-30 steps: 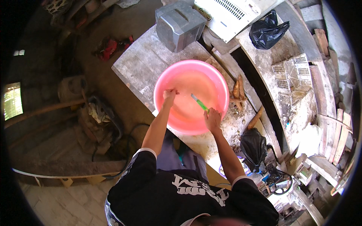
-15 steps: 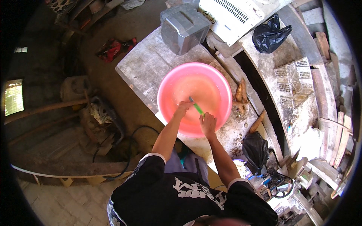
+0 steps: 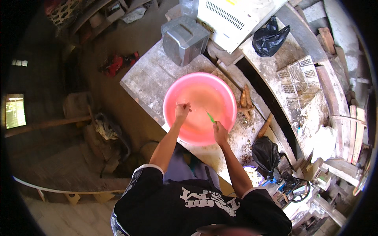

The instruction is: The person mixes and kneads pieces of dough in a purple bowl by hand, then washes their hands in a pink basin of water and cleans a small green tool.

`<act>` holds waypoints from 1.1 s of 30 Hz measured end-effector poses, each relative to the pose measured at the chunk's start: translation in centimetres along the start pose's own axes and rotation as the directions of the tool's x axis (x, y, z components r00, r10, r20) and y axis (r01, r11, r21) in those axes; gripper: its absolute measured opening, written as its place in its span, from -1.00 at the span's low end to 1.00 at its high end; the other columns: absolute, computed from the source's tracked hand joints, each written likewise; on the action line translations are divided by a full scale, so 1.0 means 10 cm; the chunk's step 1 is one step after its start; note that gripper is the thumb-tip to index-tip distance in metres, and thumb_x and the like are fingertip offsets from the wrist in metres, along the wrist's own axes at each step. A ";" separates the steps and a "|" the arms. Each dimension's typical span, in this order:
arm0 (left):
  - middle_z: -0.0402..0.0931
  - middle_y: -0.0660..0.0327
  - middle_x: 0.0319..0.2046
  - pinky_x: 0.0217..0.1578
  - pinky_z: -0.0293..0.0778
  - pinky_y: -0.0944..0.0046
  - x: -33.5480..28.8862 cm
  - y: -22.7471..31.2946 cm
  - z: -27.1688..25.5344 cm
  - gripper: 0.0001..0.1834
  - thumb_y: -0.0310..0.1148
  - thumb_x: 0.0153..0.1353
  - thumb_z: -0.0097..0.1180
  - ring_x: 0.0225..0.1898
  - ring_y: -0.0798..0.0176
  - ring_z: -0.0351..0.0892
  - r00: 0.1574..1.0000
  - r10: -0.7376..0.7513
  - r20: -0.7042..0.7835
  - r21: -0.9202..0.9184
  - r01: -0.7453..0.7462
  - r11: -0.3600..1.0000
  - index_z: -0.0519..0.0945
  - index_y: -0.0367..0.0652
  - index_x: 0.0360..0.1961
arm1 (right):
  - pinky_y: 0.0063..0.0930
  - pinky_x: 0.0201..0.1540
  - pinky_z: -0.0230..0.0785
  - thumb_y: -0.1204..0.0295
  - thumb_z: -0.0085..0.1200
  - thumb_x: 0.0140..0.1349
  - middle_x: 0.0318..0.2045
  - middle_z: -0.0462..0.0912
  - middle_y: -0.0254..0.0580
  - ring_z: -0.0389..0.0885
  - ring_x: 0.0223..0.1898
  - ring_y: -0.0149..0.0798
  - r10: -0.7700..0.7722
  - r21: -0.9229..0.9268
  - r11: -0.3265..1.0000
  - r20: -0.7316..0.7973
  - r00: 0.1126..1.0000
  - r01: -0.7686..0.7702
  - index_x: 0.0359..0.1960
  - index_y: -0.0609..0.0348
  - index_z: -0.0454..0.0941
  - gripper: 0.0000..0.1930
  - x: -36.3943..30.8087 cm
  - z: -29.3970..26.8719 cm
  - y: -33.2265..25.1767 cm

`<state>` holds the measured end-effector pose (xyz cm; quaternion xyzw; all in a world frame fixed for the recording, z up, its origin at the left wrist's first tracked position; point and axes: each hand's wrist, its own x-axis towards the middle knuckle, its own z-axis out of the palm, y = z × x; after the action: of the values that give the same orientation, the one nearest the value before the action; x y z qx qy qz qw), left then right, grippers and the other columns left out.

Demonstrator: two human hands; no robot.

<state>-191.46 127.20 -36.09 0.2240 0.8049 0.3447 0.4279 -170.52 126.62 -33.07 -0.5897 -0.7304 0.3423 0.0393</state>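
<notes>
A pink basin point(image 3: 170, 128) with cloudy water in it stands on the worn table. Over its left part is my left hand point(image 3: 182, 111), fingers curled together; whatever they may hold is too small to make out. At the basin's right inner side my right hand point(image 3: 221, 133) grips a small green-handled knife point(image 3: 211, 117), its tip pointing up and left over the water. The two hands are apart. Long brown roots point(image 3: 246, 97) lie on the table just right of the basin, and another brown root point(image 3: 265, 126) rests nearer me.
A grey plastic container point(image 3: 185, 40) stands behind the basin, beside a white vented casing point(image 3: 224, 19). Black plastic bags lie at the far right point(image 3: 271, 37) and near right point(image 3: 265, 155). A dark gap point(image 3: 267, 90) runs between table and ledge. Clutter with cables point(image 3: 295, 192) fills the lower right.
My left hand has moved left, away from the knife's tip. My right hand still holds the knife, now a little lower. The view has shifted slightly.
</notes>
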 end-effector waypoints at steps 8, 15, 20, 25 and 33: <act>0.53 0.22 -0.33 -0.47 0.38 0.38 -1.28 0.86 -0.48 -0.69 -0.35 -0.01 0.09 -0.47 0.40 0.45 0.885 0.465 0.018 -0.001 -0.465 0.885 0.47 -0.09 -0.18 | -0.61 -0.52 0.29 0.24 -0.26 0.24 -0.53 0.33 -0.40 0.36 -0.59 -0.46 0.078 0.924 0.350 0.134 0.988 -0.153 -0.30 0.10 0.31 -0.79 -0.65 -1.04 -1.07; 0.51 0.24 -0.33 -0.28 0.34 0.43 -2.37 1.87 -0.60 -0.76 -0.43 0.07 0.04 -0.36 0.43 0.40 0.709 0.667 0.230 -0.354 -0.577 0.735 0.48 -0.22 -0.20 | -0.74 -0.74 0.04 0.13 -0.18 0.20 -0.71 0.24 -0.48 0.18 -0.76 -0.61 0.136 0.970 0.239 0.004 0.991 -0.037 -0.54 0.06 0.27 -0.70 -1.36 -1.99 -1.36; 0.50 0.22 -0.32 -0.21 0.32 0.42 -3.28 2.28 -0.35 -0.79 -0.43 0.11 0.00 -0.29 0.42 0.40 0.524 0.798 0.296 -0.420 -0.679 0.602 0.49 -0.29 -0.23 | -0.69 -0.74 -0.05 0.12 -0.12 0.17 -0.78 0.20 -0.50 0.11 -0.77 -0.61 0.258 0.854 0.460 -0.389 0.885 0.241 -0.58 0.12 0.37 -0.66 -2.00 -2.42 -1.22; 0.50 0.22 -0.34 -0.18 0.31 0.41 -4.35 2.25 0.29 -0.79 -0.42 0.12 0.00 -0.25 0.40 0.41 0.459 0.820 0.343 -0.469 -0.673 0.572 0.49 -0.28 -0.23 | -0.68 -0.66 -0.01 0.19 -0.10 0.18 -0.78 0.21 -0.50 0.14 -0.70 -0.60 0.208 0.605 0.667 -0.711 0.671 0.434 -0.62 0.22 0.42 -0.64 -2.88 -2.83 -0.59; 0.50 0.22 -0.33 -0.20 0.32 0.43 -6.50 2.01 1.68 -0.76 -0.45 0.09 0.04 -0.27 0.43 0.42 0.434 0.813 0.388 -0.470 -0.666 0.580 0.47 -0.33 -0.21 | -0.64 -0.66 0.01 0.26 -0.15 0.20 -0.77 0.22 -0.46 0.17 -0.68 -0.59 0.189 0.586 0.638 -0.748 0.636 0.499 -0.58 0.24 0.41 -0.69 -4.64 -3.50 1.14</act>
<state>-141.28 104.00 6.99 0.5921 0.4056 0.5110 0.4730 -130.90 102.10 3.48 -0.5296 -0.4860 0.3293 0.6123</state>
